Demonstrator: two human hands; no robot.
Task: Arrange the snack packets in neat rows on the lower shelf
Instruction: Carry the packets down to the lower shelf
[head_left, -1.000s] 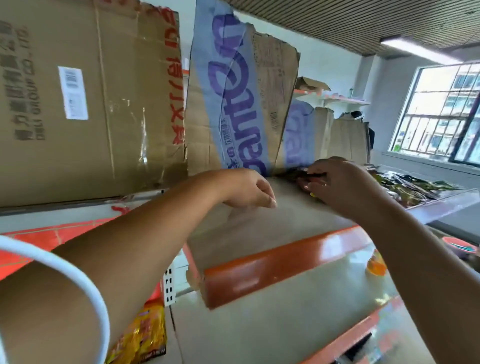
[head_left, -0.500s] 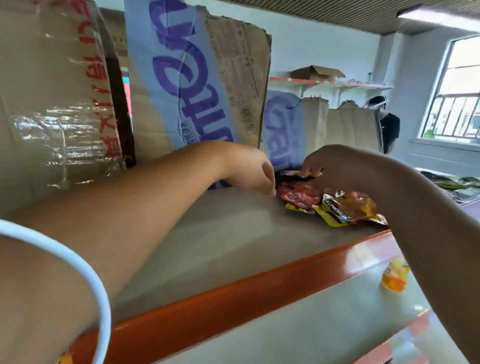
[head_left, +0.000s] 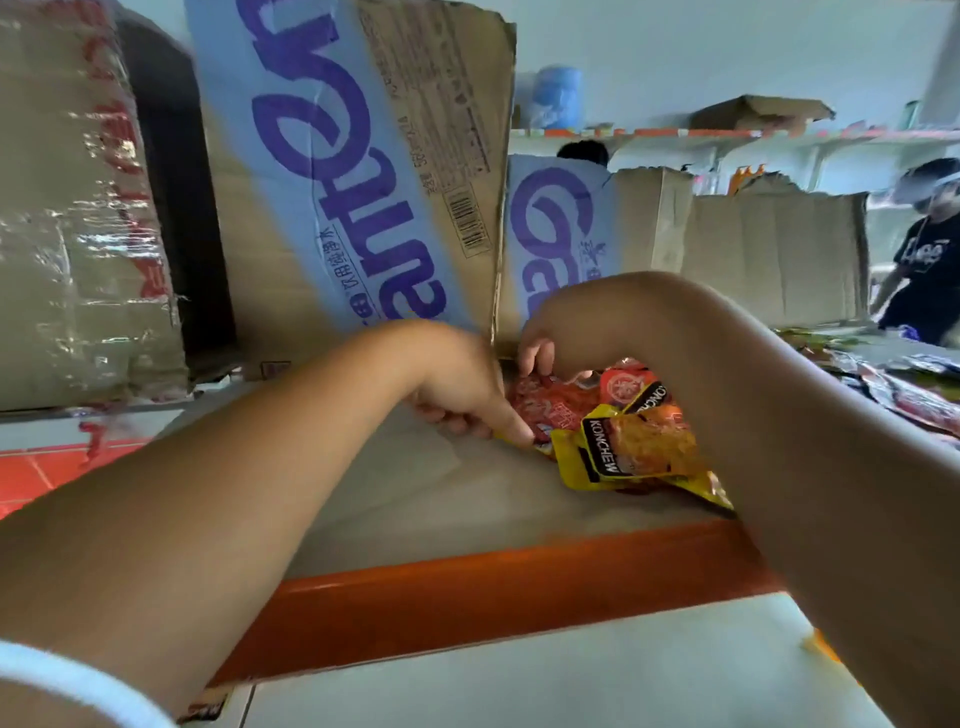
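A red snack packet (head_left: 553, 410) and a yellow KONCHEW packet (head_left: 641, 449) lie overlapping on a beige shelf with an orange front edge (head_left: 467, 587). My left hand (head_left: 457, 389) reaches in from the left with curled fingers, and one fingertip pinches the red packet's near corner. My right hand (head_left: 540, 353) bends down from the right, its fingers curled on that packet's far edge. My right forearm hides the right side of the packets.
Tall cardboard boxes (head_left: 363, 182) stand along the back of the shelf. More packets (head_left: 914, 389) lie spread at the far right, near a person in a dark shirt (head_left: 930, 260). A lower beige shelf (head_left: 519, 680) runs below, with an orange packet (head_left: 821, 644) on it.
The view has closed in on the shelf. Both hands have come together over the packets, and my left hand has moved right onto the red packet's corner.
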